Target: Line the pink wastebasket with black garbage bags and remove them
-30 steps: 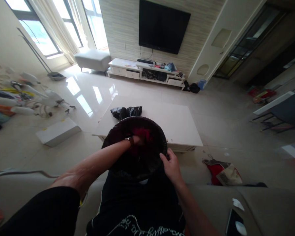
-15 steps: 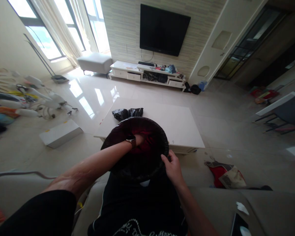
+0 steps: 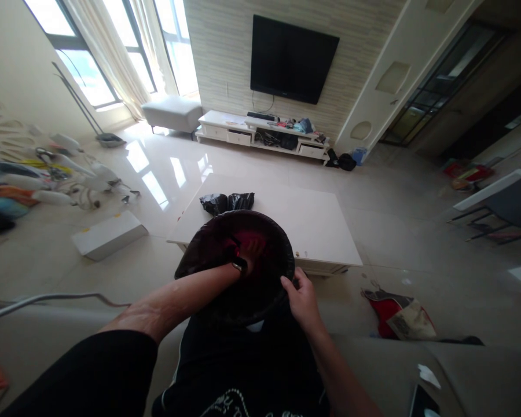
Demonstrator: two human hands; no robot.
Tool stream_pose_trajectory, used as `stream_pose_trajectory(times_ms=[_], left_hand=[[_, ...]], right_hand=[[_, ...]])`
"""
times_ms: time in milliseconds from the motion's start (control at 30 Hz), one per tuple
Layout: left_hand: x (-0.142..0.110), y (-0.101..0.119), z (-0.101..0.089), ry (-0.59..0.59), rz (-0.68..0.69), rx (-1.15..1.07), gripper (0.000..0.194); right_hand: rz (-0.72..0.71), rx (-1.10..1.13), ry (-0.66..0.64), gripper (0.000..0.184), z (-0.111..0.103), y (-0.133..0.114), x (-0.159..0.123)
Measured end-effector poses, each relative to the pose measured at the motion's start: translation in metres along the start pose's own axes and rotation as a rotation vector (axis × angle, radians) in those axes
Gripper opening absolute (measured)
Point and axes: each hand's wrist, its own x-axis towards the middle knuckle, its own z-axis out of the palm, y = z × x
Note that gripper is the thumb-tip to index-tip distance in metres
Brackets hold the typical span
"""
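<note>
Right hand (image 3: 303, 296): closed on the rim of one round bin (image 3: 247, 315), thumb on top, fingers curled round the outer side. One bin, held over the lap, mouth tipped up toward the head view; rim edged in thin, crinkled black plastic, inside dark with a magenta-red patch.

Left hand (image 3: 252, 253): inside the bin, left of the right-hand grip, open, fingers spread over the red patch. Nothing seen in it; can't tell if the fingertips touch the wall. One dark watch (image 3: 239, 264) on that wrist.

Beyond the grip: one low table (image 3: 306, 217), flat, smooth, white, rectangular. Two bundles (image 3: 228, 202) on it, black shiny plastic, crumpled, side by side just past the bin's far rim. Two small bits on the table's near edge, just above the right-hand grip.

Left of the grip, on glossy floor tiles: one long white box (image 3: 109, 234), rectangular.

Right of the grip, on the floor: one soft bag (image 3: 399, 315), red and beige, slumped. Nearer, on the smooth grey-brown sofa (image 3: 373, 370): one crumpled white scrap (image 3: 428, 376), one dark flat thing (image 3: 423, 401) partly cut off.

Far past the grip: one black TV (image 3: 293, 61) on a ribbed wall, one white cabinet (image 3: 230, 134) under it, one grey padded bench (image 3: 172, 113).
</note>
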Motion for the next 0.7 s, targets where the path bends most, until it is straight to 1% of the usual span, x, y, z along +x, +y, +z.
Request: stream_pose_trajectory(times_ms=[133,233,367,500,600,700], left_hand=[[-0.002,0.0,0.005,-0.067,0.019,0.053,0.068],[-0.002,-0.002,0.004,-0.096,0.052,0.065,0.07],[0.001,-0.003,-0.003,-0.086,0.067,0.069,0.07],[0.008,0.008,-0.012,-0.056,0.06,0.068,0.068],[0.011,0.017,-0.018,-0.057,0.021,0.066,0.055],[0.015,0.013,-0.025,-0.079,-0.023,0.058,0.034]], right_hand=[[-0.003,-0.001,0.009,0.026,0.001,0.001,0.0],[-0.001,0.008,0.009,0.024,0.003,0.001,0.001],[0.016,0.004,0.034,0.028,0.002,0.002,0.003],[0.034,-0.008,0.068,0.031,-0.001,0.006,0.006],[0.054,-0.006,0.069,0.031,-0.002,0.011,0.008],[0.062,-0.001,0.064,0.03,-0.003,0.013,0.009]])
